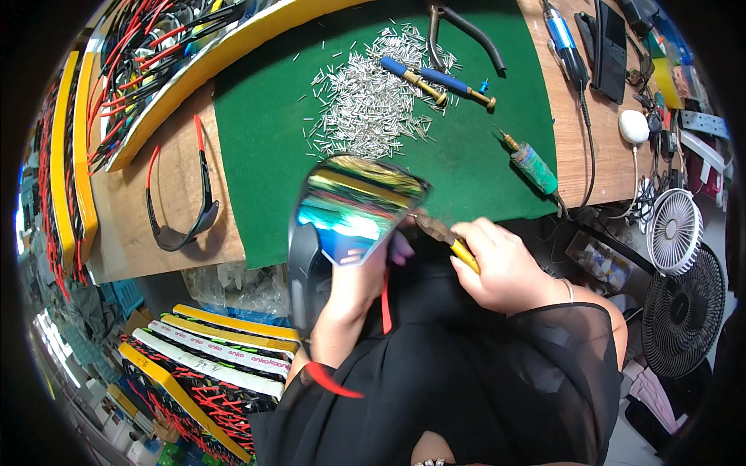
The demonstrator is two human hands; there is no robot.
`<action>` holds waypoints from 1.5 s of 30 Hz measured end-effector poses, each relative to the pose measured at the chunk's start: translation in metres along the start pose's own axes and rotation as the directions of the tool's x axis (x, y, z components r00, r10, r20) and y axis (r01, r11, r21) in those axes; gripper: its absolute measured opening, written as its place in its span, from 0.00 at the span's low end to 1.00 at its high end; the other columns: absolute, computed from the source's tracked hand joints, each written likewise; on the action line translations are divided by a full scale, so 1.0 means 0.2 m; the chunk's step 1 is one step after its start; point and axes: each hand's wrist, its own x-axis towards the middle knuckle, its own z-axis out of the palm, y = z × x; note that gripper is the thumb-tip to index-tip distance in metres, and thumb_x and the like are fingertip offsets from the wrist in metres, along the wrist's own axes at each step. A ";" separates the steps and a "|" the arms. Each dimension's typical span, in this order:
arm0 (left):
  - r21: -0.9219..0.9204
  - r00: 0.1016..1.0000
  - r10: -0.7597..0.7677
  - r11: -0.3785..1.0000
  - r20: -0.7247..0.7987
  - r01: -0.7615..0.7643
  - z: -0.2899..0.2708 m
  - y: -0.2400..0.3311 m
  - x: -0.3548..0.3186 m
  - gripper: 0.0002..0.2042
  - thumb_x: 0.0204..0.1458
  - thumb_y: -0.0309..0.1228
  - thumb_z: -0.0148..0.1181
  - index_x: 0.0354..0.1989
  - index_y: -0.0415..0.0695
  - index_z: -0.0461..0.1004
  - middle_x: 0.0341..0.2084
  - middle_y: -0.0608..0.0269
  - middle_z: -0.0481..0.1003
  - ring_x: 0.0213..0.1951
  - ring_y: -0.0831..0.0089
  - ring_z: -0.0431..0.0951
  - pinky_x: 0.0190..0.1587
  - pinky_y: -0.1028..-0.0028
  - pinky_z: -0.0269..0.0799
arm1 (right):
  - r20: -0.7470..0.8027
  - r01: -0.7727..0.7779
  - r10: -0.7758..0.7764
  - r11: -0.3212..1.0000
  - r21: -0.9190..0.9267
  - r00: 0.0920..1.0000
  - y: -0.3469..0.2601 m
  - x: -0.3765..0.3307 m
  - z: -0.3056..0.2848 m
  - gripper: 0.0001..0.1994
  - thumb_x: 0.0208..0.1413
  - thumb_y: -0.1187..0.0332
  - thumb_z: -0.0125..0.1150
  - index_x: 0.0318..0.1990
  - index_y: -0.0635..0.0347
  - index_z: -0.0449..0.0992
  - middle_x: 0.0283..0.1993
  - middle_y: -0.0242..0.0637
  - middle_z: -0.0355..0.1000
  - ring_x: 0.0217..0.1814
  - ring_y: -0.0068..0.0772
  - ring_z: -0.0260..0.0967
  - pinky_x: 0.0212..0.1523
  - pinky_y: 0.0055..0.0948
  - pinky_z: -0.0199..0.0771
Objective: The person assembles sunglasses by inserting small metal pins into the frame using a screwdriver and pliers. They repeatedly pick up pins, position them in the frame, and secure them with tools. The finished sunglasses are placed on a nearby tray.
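A pair of sports sunglasses (359,203) with a large rainbow-mirrored lens is held up near the table's front edge. My left hand (361,276) grips it from behind, its fingers partly hidden by the lens. Red-tipped temple arms hang down past my left wrist. My right hand (501,268) is closed around yellow-handled pliers (464,253). The pliers' dark jaws reach the lens's right end, close to my left fingertips; whether they grip a part there is too small to tell.
On a green mat (264,140) lies a heap of small silver pins (365,109). Two blue-handled screwdrivers (458,81), black-handled pliers (486,43) and a green electric tool (535,167) lie around it. Other glasses (186,229) rest left, beside yellow-edged trays (128,147). Fans (674,231) stand right.
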 end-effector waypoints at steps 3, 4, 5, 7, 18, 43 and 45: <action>0.017 0.992 0.116 0.993 -0.045 -0.116 -0.08 0.10 0.07 0.13 0.57 0.34 0.42 0.30 0.37 0.68 0.27 0.55 0.76 0.13 0.83 0.62 0.15 0.86 0.55 | 0.251 -0.258 0.171 0.892 0.371 0.953 0.01 -0.03 -0.04 0.12 0.49 0.67 0.52 0.39 0.64 0.66 0.34 0.47 0.66 0.37 0.48 0.66 0.39 0.36 0.67; 0.042 0.996 0.085 0.996 -0.021 -0.084 -0.06 0.14 0.03 0.14 0.58 0.35 0.42 0.30 0.36 0.68 0.27 0.54 0.75 0.13 0.84 0.62 0.14 0.86 0.54 | 0.233 -0.213 0.143 0.926 0.311 0.962 0.00 -0.04 -0.04 0.12 0.48 0.67 0.53 0.38 0.64 0.67 0.33 0.47 0.66 0.37 0.47 0.66 0.40 0.36 0.67; 0.003 0.999 0.040 0.999 0.035 -0.040 -0.06 0.15 0.00 0.13 0.58 0.36 0.43 0.31 0.37 0.67 0.27 0.53 0.75 0.13 0.84 0.61 0.15 0.86 0.55 | 0.213 -0.167 0.115 0.954 0.249 0.970 -0.01 -0.05 -0.04 0.13 0.47 0.66 0.54 0.38 0.64 0.67 0.33 0.47 0.66 0.37 0.47 0.67 0.40 0.35 0.67; 0.024 0.997 0.066 0.997 0.037 -0.067 -0.04 0.16 -0.01 0.13 0.58 0.35 0.42 0.31 0.36 0.67 0.27 0.53 0.75 0.13 0.84 0.61 0.15 0.85 0.56 | 0.209 -0.031 0.044 0.998 -0.063 0.977 0.00 -0.08 -0.08 0.14 0.45 0.66 0.57 0.38 0.63 0.68 0.33 0.46 0.66 0.37 0.45 0.67 0.40 0.36 0.68; -0.028 0.976 -0.127 0.991 0.178 0.134 0.08 -0.01 0.04 0.13 0.56 0.36 0.47 0.36 0.37 0.71 0.24 0.58 0.75 0.15 0.83 0.62 0.19 0.84 0.57 | -0.712 -0.488 0.174 0.832 -0.263 0.680 0.42 -0.32 -0.53 0.17 0.44 0.69 0.58 0.43 0.65 0.67 0.37 0.45 0.65 0.42 0.45 0.63 0.43 0.36 0.63; -0.078 0.858 -0.286 0.934 0.426 0.349 -0.01 0.02 -0.11 0.13 0.56 0.32 0.45 0.46 0.39 0.64 0.29 0.59 0.74 0.13 0.86 0.62 0.15 0.88 0.58 | -0.277 0.194 -0.084 0.896 0.400 0.957 -0.01 0.26 -0.11 0.11 0.45 0.80 0.52 0.39 0.64 0.71 0.28 0.40 0.71 0.26 0.35 0.68 0.27 0.26 0.68; -0.095 0.883 -0.293 0.932 0.367 0.349 0.02 0.04 -0.12 0.11 0.56 0.31 0.45 0.45 0.40 0.65 0.28 0.60 0.74 0.12 0.88 0.58 0.14 0.88 0.52 | -0.234 0.207 -0.098 0.838 0.504 0.967 0.00 0.26 -0.11 0.11 0.48 0.77 0.52 0.40 0.66 0.70 0.26 0.42 0.70 0.24 0.29 0.68 0.26 0.24 0.67</action>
